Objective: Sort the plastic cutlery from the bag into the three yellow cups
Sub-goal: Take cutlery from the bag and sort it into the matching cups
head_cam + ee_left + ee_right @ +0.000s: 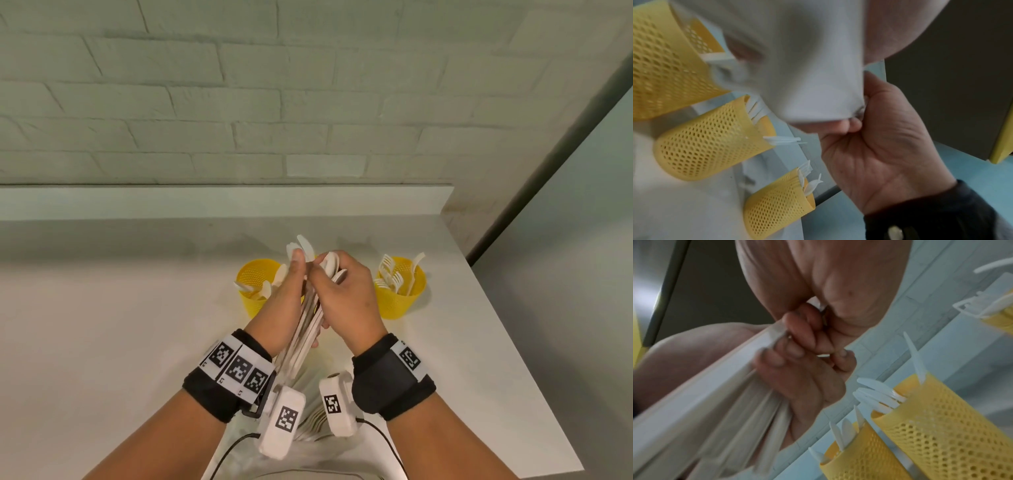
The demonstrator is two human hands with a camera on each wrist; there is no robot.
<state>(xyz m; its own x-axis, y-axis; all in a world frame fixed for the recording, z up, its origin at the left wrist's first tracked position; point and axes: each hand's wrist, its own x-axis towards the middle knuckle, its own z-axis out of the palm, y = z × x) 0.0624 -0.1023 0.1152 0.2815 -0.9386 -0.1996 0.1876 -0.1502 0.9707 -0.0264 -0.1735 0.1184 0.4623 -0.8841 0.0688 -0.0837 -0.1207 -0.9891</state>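
Both hands meet above the table and grip one bundle of white plastic spoons [306, 325], bowls up [302, 247]. My left hand [291, 287] wraps the handles from the left. From the right, my right hand [344, 291] curls its fingers round the bowls and shafts. The bundle [715, 394] fills the right wrist view as a blur. A yellow mesh cup [254, 291] on the left holds spoons. The right yellow cup [401, 294] holds forks. My hands hide the middle cup in the head view; it shows in the left wrist view [711, 146].
A clear plastic bag [317, 423] with more white cutlery lies on the table under my wrists. The white table [120, 325] ends at a raised back ledge and a brick wall [239, 102]. Its right edge [513, 335] runs diagonally.
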